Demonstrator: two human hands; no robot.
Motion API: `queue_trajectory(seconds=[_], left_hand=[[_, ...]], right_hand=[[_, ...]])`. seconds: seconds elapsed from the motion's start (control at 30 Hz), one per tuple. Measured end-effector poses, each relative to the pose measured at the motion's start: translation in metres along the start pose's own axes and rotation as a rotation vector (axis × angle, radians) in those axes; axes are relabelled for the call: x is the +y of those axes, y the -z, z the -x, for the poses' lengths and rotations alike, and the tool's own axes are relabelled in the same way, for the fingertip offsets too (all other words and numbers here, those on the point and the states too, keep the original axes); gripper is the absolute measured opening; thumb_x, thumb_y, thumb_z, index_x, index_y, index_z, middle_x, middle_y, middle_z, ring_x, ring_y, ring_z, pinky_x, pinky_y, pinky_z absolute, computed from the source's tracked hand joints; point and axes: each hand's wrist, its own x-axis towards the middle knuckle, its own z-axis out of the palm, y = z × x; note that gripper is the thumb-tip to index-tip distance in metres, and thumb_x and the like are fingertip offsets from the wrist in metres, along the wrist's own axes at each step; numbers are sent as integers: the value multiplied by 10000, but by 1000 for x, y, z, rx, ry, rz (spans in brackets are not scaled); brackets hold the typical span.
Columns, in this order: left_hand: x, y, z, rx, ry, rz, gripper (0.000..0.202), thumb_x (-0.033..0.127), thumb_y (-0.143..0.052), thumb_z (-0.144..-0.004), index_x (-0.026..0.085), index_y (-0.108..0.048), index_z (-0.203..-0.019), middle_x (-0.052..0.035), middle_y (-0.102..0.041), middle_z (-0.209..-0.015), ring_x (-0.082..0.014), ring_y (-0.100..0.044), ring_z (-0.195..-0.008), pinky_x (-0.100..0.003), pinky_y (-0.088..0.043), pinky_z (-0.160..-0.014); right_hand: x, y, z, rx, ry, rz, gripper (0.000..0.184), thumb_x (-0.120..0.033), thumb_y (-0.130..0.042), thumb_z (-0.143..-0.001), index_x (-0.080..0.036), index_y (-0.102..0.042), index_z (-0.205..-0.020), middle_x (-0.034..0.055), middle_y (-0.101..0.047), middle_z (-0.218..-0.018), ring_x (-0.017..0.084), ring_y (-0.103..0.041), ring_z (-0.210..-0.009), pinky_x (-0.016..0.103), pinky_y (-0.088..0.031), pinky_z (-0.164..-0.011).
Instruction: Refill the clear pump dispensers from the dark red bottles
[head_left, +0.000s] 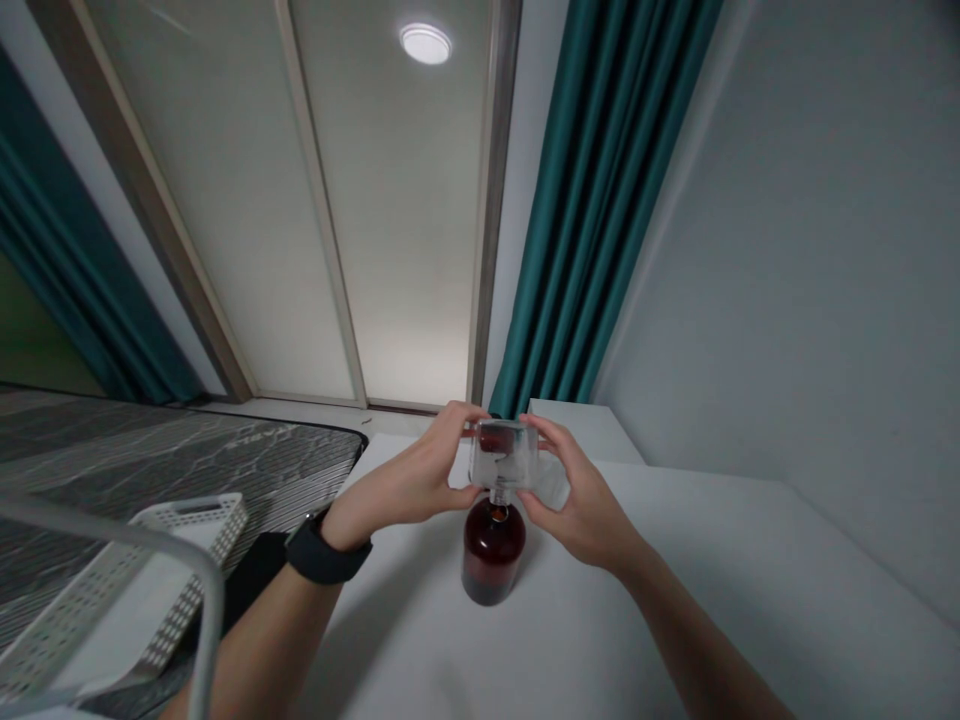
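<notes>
Fingers of left hand and right hand curled, gripping a clear square container from both sides, atop the neck of a dark red bottle standing on a white table. Black watch on left wrist; white basket near left.

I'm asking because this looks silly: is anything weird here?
Yes. A clear square container sits on the neck of the dark red bottle, held by the left hand and right hand. It looks odd because it's much wider than the neck, like a big hat.
</notes>
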Motion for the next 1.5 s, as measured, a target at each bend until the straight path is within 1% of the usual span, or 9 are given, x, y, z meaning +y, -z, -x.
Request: queue_trajectory(seconds=[0.17, 0.3, 0.6, 0.8, 1.03, 1.27, 1.5], left_hand=[[3, 2, 0, -3, 12, -11, 660, 140, -676, -787, 242, -344, -1349, -96, -465, -1293, -287, -509, -1256, -507, -448, -1098], [5, 3, -1, -9, 12, -13, 658, 120, -669, -784, 245, -351, -1346, -95, -474, -1286, -283, -518, -1244, -487, -463, -1079], [2, 2, 0, -15, 10, -20, 660, 111, -673, -781, 256, -356, -1341, -92, -459, -1300, -276, -508, -1252, -484, -452, -1095], [-1, 2, 0, 1, 5, -22, 666, 119, -676, -777, 260, -360, -1345, -90, -456, -1310, -280, -494, -1267, -495, -425, -1116], [3, 4, 1, 3, 2, -42, 686, 105, -660, -769, 260, -339, -1355, -93, -459, -1316, -289, -489, -1272, -493, -438, -1095], [6, 5, 1, 0, -2, -48, 689, 63, -642, -745, 261, -342, -1332, -81, -451, -1300, -273, -489, -1258, -474, -433, -1098], [6, 4, 2, 4, -7, -51, 703, 72, -638, -752, 265, -323, -1350, -96, -448, -1320, -290, -477, -1277, -506, -424, -1106]], right_hand=[[0, -1, -1, 0, 10, -5, 747, -132, -647, -799, -292, -344, -1463, 108, -453, -1487, 303, -497, -1337, 541, -404, -1143], [0, -1, -3, 9, 21, -2, 739, -120, -633, -797, -285, -348, -1458, 104, -459, -1483, 291, -488, -1344, 518, -410, -1143], [0, -2, -2, 27, 41, 3, 743, -106, -620, -782, -276, -357, -1456, 105, -476, -1469, 279, -486, -1350, 488, -423, -1134], [-1, 0, -2, 8, 31, 17, 746, -108, -614, -791, -283, -340, -1462, 102, -469, -1479, 279, -469, -1364, 501, -393, -1152], [-1, -2, -3, 9, 32, 15, 746, -104, -611, -792, -276, -340, -1465, 107, -461, -1488, 280, -451, -1383, 502, -377, -1162], [-2, 0, -3, 10, 29, 29, 757, -98, -607, -785, -289, -339, -1466, 95, -466, -1490, 273, -454, -1384, 499, -370, -1169], [-3, 1, -3, 5, 44, 50, 761, -96, -606, -787, -292, -333, -1470, 91, -470, -1487, 265, -448, -1390, 494, -373, -1169]])
